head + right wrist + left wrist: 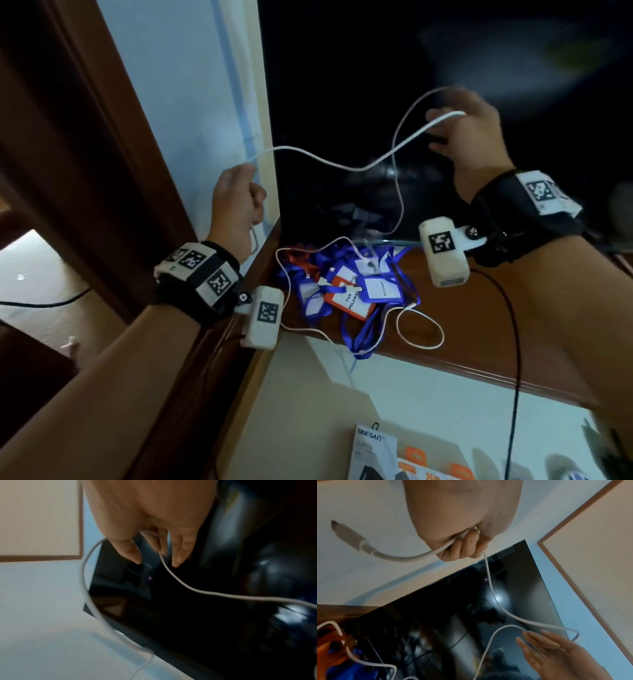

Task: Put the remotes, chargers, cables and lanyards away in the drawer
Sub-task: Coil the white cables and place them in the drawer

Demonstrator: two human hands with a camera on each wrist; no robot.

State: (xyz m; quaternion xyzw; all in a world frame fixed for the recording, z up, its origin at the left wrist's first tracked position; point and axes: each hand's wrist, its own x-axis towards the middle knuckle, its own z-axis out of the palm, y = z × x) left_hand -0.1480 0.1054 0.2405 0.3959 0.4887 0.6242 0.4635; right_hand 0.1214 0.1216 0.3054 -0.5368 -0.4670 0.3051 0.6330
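A long white cable (325,163) hangs in the air between my two hands, in front of a dark TV screen (394,85). My left hand (239,202) grips it in a fist near one end; its plug (346,532) sticks out past the fist (462,543). My right hand (459,133) is raised higher, and the cable (171,574) runs through its loosely bent fingers (178,553). From there it loops down to the wooden shelf (462,329). A heap of blue and orange lanyards with badge holders (346,294) lies on the shelf, with cable loops (421,329) on and beside it.
A brown door frame (102,154) and a pale wall (191,102) stand to the left. Below the shelf, a white surface (428,411) holds boxed packages (376,452). A black wire (513,342) hangs from my right wrist camera.
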